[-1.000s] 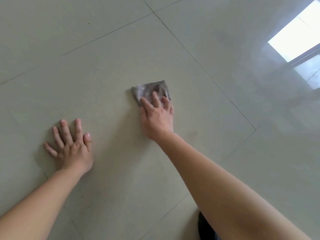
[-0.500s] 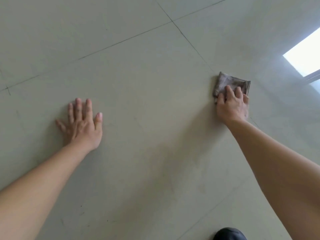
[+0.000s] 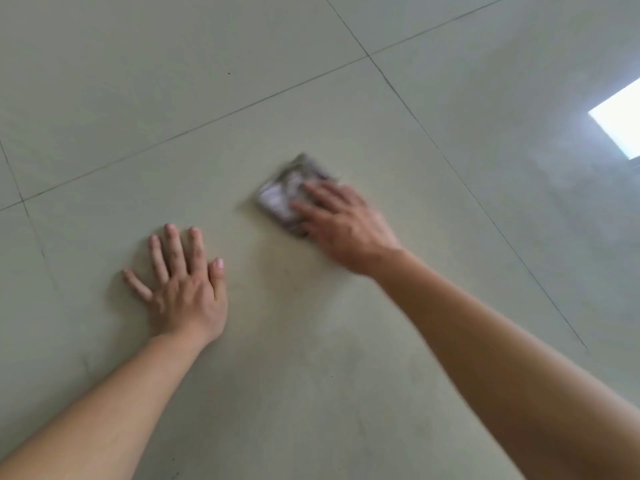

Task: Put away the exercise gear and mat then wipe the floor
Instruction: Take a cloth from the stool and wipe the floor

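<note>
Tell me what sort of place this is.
Probably an indoor room, perhaps in a home: a glossy pale tiled floor with dark grout lines, a bright window reflection on the tiles, and the right hand pressing a grey cloth to it.

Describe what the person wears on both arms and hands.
Nothing shows: left hand and right hand are ungloved, no rings, watch or bands. Left forearm and right forearm are bare, no sleeves in view. The right hand is blurred.
</note>
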`<state>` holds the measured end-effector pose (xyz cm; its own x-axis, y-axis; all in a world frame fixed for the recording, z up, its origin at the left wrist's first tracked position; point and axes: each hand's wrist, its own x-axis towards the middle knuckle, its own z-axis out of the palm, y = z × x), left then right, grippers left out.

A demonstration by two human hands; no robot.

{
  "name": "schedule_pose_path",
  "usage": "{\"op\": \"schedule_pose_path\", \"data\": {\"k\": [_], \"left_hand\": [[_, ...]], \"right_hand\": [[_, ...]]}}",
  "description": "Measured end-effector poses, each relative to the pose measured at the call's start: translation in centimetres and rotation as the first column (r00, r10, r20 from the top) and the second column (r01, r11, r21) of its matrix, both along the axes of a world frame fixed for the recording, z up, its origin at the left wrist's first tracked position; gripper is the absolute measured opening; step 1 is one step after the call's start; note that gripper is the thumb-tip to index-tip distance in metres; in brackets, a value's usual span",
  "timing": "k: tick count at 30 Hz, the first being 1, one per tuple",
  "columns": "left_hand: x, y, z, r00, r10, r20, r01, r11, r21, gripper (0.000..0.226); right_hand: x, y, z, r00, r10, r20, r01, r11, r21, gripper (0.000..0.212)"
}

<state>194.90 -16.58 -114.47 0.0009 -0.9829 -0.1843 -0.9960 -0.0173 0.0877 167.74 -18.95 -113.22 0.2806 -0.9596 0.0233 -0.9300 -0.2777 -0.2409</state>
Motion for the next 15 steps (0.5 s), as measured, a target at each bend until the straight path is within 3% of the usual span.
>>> {"op": "schedule_pose_path", "data": {"k": [2, 3, 5, 7, 8, 10, 13, 15], "left_hand": [[0.0, 0.0, 0.0, 1.0, 0.0, -0.003, 0.0, 1.0, 0.014, 0.069], [0.0, 0.1, -0.1, 1.0, -0.002, -0.006, 0.002, 1.0, 0.011, 0.069], [0.1, 0.1, -0.2, 1.0, -0.01, -0.012, 0.01, 1.0, -0.002, 0.068], [0.0, 0.1, -0.1, 1.0, -0.012, -0.008, 0.012, 1.0, -0.009, 0.067], [0.0, 0.1, -0.1, 1.0, -0.015, -0.005, 0.015, 1.0, -0.01, 0.066], [0.0, 0.3, 0.0, 1.0, -0.016, -0.01, 0.016, 1.0, -0.014, 0.066], [-0.1, 0.4, 0.1, 1.0, -0.013, -0.007, 0.013, 0.999, -0.03, 0.065], [-0.1, 0.5, 0.1, 1.0, -0.01, -0.006, 0.01, 0.999, -0.034, 0.065]], "right_hand": [[-5.7, -1.5, 0.4, 0.956, -0.294, -0.013, 0.293, 0.955, -0.045, 0.041], [-8.3, -2.1, 0.8, 0.872, -0.489, -0.011, 0.489, 0.872, -0.002, 0.04], [-11.4, -2.9, 1.5, 0.617, -0.787, 0.005, 0.783, 0.615, 0.094, 0.042], [-10.0, -4.1, 1.8, 0.49, -0.872, -0.001, 0.865, 0.486, 0.123, 0.042], [-7.8, -4.6, 1.9, 0.517, -0.856, -0.002, 0.848, 0.512, 0.136, 0.043], [-1.6, -4.7, 1.6, 0.685, -0.728, 0.025, 0.719, 0.681, 0.141, 0.046], [7.7, -3.7, 1.3, 0.924, -0.376, 0.065, 0.367, 0.923, 0.119, 0.046], [10.4, -3.8, 0.9, 0.994, -0.084, 0.073, 0.075, 0.991, 0.108, 0.045]]}}
